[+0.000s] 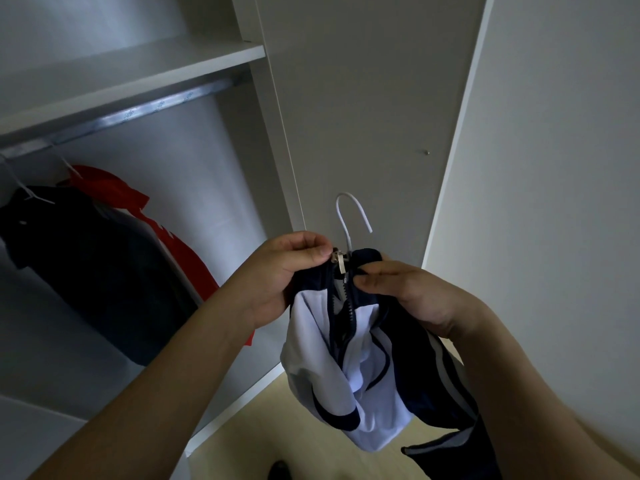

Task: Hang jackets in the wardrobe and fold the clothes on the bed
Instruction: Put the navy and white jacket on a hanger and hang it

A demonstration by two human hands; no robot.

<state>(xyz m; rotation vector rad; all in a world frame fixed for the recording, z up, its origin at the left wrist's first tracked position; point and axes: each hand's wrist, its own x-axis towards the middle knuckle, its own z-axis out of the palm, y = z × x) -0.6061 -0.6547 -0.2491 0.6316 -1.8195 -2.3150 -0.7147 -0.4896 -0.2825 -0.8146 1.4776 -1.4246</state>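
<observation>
A navy and white zip jacket (360,368) hangs from both my hands in front of the wardrobe's open door. The hook of a white hanger (349,211) sticks up out of its collar. My left hand (280,268) pinches the collar at the metal zip pull (338,259). My right hand (398,289) pinches the other side of the collar beside the zip teeth. The lower part of the jacket hangs bunched and crumpled.
The open wardrobe has a metal rail (138,112) under a white shelf (138,67). A dark jacket (100,271) and a red garment (166,233) hang at the rail's left end. The wardrobe door (363,116) stands straight ahead, a pale wooden floor (294,434) below.
</observation>
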